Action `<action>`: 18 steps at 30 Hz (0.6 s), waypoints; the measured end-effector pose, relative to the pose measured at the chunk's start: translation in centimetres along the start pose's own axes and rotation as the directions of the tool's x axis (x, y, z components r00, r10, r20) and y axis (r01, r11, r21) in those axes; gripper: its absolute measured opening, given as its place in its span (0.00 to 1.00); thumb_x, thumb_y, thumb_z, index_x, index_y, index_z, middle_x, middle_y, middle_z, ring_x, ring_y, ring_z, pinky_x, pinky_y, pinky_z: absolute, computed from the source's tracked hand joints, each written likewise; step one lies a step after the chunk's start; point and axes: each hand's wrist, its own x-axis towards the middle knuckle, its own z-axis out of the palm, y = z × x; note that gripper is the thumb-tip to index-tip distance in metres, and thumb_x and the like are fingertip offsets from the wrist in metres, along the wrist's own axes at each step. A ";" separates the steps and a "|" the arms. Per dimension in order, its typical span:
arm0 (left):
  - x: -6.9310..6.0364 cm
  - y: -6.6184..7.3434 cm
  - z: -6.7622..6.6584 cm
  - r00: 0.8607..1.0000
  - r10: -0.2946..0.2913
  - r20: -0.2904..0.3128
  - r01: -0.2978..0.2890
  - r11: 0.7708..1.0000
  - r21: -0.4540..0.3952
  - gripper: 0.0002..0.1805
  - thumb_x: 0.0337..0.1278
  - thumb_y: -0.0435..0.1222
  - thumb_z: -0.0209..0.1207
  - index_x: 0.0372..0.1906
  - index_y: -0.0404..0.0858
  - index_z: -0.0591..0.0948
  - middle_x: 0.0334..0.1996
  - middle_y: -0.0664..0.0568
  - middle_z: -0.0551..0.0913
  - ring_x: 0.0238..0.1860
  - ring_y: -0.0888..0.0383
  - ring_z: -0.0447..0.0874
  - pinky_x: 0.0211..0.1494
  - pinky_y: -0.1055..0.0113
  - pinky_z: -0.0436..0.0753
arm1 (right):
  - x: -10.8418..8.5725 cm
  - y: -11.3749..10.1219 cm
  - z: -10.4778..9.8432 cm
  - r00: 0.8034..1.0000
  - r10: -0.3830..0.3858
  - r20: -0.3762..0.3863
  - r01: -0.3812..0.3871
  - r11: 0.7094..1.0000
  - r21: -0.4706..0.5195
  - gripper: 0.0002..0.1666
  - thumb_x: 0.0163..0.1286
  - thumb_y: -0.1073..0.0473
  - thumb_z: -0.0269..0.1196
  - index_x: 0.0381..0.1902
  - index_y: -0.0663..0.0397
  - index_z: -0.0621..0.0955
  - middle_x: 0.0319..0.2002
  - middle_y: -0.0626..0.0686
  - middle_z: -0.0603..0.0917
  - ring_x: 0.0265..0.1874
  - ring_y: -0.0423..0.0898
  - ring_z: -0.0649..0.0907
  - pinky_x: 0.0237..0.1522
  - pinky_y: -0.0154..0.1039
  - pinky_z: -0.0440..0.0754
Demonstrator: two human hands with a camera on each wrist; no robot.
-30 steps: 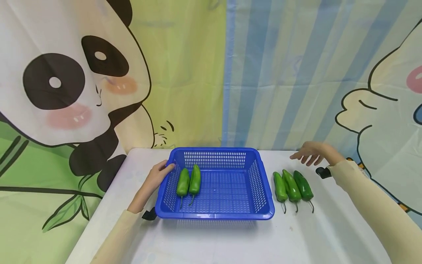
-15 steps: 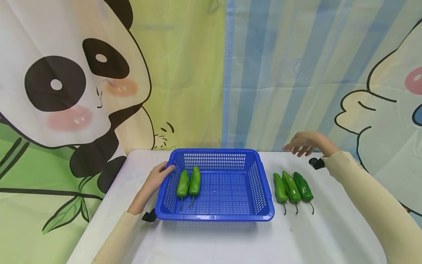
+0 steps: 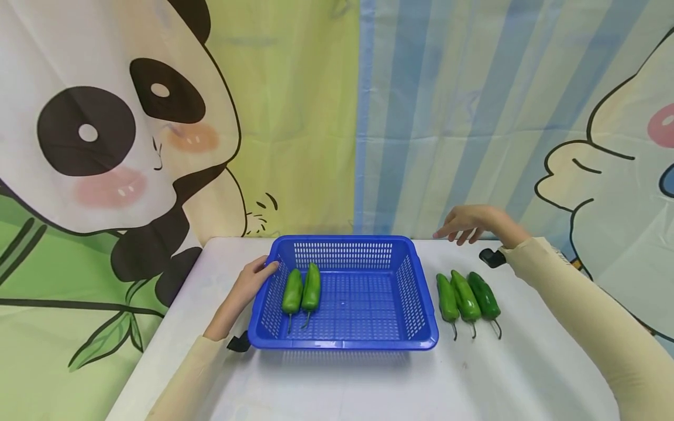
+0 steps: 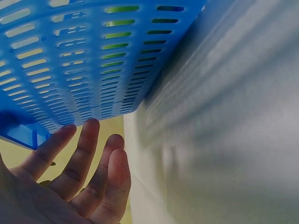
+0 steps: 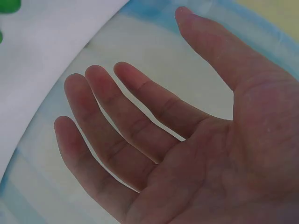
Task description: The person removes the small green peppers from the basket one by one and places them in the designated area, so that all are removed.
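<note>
A blue plastic basket with slotted walls stands on the white table. My left hand holds its left rim, thumb over the edge; in the left wrist view the fingers lie along the outside of the slotted wall. Two green peppers lie side by side inside the basket, at its left. Right of the basket, three more green peppers lie in a row on the table, stems toward me. Behind and above them, my right hand hovers with loosely spread fingers and holds nothing.
The white table ends at the back against a printed curtain with a panda and stripes. A black wrist camera sits under the right wrist, another black camera by the left wrist, near the basket's corner.
My right hand has moved left and a little up, away from above the right end of the pepper row. The left hand, the basket and the peppers have stayed in place.
</note>
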 end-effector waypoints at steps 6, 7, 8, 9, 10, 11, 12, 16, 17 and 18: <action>0.1 -0.1 0.0 1.000 0.013 0.002 -0.013 1.000 0.023 0.26 0.74 0.51 0.52 0.63 0.37 0.77 0.49 0.37 0.85 0.40 0.56 0.86 0.42 0.68 0.84 | 0.4 -2.5 0.5 1.000 -0.021 -0.016 0.021 1.000 -0.020 0.38 0.69 0.35 0.62 0.59 0.63 0.80 0.53 0.62 0.85 0.48 0.53 0.87 0.49 0.51 0.86; 0.1 -0.1 0.0 1.000 0.013 0.001 -0.013 1.000 0.027 0.26 0.74 0.51 0.52 0.63 0.37 0.77 0.50 0.37 0.85 0.40 0.56 0.86 0.43 0.68 0.83 | 0.5 -2.9 0.6 0.999 -0.027 -0.020 0.027 0.999 -0.026 0.37 0.69 0.35 0.62 0.59 0.62 0.80 0.53 0.62 0.85 0.48 0.53 0.87 0.48 0.50 0.86; 0.1 -0.2 -0.1 1.000 0.013 0.003 -0.013 0.999 0.030 0.26 0.74 0.51 0.52 0.63 0.38 0.77 0.50 0.37 0.85 0.41 0.55 0.86 0.44 0.67 0.84 | 0.6 -3.3 0.8 0.999 -0.035 -0.022 0.034 0.999 -0.034 0.37 0.69 0.36 0.62 0.59 0.62 0.80 0.53 0.61 0.85 0.48 0.52 0.87 0.48 0.50 0.86; 0.0 -0.2 -0.1 1.000 0.011 0.002 -0.011 0.999 0.031 0.26 0.74 0.52 0.52 0.63 0.38 0.77 0.50 0.37 0.85 0.41 0.55 0.87 0.44 0.67 0.84 | 0.7 -3.7 0.9 0.999 -0.042 -0.022 0.041 0.998 -0.042 0.36 0.70 0.36 0.62 0.59 0.62 0.80 0.53 0.61 0.85 0.47 0.52 0.87 0.48 0.50 0.86; 0.0 -0.1 -0.1 1.000 0.009 0.001 -0.009 0.999 0.031 0.25 0.74 0.52 0.52 0.63 0.38 0.78 0.50 0.38 0.85 0.42 0.54 0.87 0.45 0.66 0.84 | 0.8 -4.0 1.1 0.998 -0.052 -0.020 0.051 0.997 -0.049 0.35 0.70 0.37 0.62 0.59 0.62 0.80 0.53 0.61 0.85 0.47 0.52 0.87 0.47 0.50 0.86; 0.0 -0.1 0.0 1.000 0.004 0.000 -0.004 1.000 0.029 0.25 0.74 0.52 0.52 0.63 0.39 0.78 0.50 0.38 0.85 0.42 0.54 0.87 0.45 0.65 0.84 | 0.9 -4.4 1.3 0.998 -0.064 -0.017 0.063 0.996 -0.055 0.34 0.71 0.38 0.62 0.59 0.62 0.80 0.52 0.60 0.85 0.47 0.52 0.87 0.47 0.50 0.86; 0.0 -0.1 0.0 1.000 0.004 0.002 -0.005 1.000 0.030 0.25 0.74 0.52 0.52 0.63 0.39 0.78 0.50 0.38 0.85 0.43 0.54 0.87 0.46 0.65 0.84 | 0.9 -4.8 1.5 0.997 -0.077 -0.015 0.076 0.995 -0.058 0.33 0.71 0.39 0.62 0.59 0.62 0.80 0.52 0.60 0.85 0.47 0.52 0.87 0.47 0.49 0.86; 0.0 -0.1 0.0 1.000 0.007 0.002 -0.007 1.000 0.028 0.25 0.74 0.52 0.52 0.63 0.39 0.78 0.50 0.39 0.85 0.42 0.54 0.86 0.46 0.66 0.83 | 0.9 -6.4 2.2 0.992 -0.127 -0.014 0.126 0.991 -0.055 0.31 0.72 0.43 0.62 0.60 0.62 0.80 0.52 0.60 0.86 0.47 0.52 0.87 0.48 0.50 0.86; 0.0 0.0 0.0 1.000 0.008 0.000 -0.008 1.000 0.028 0.25 0.74 0.51 0.52 0.63 0.39 0.78 0.50 0.39 0.85 0.42 0.54 0.86 0.46 0.66 0.83 | 0.8 -6.8 2.3 0.990 -0.140 -0.014 0.139 0.989 -0.059 0.31 0.72 0.43 0.62 0.60 0.62 0.80 0.52 0.60 0.86 0.47 0.52 0.87 0.48 0.50 0.86; 0.0 0.0 0.0 1.000 0.009 -0.002 -0.009 1.000 0.028 0.25 0.74 0.51 0.52 0.62 0.39 0.78 0.50 0.39 0.85 0.42 0.54 0.86 0.46 0.67 0.83 | 0.8 -7.2 2.5 0.989 -0.146 -0.015 0.145 0.987 -0.062 0.32 0.72 0.43 0.63 0.61 0.62 0.79 0.52 0.60 0.86 0.47 0.52 0.87 0.48 0.50 0.86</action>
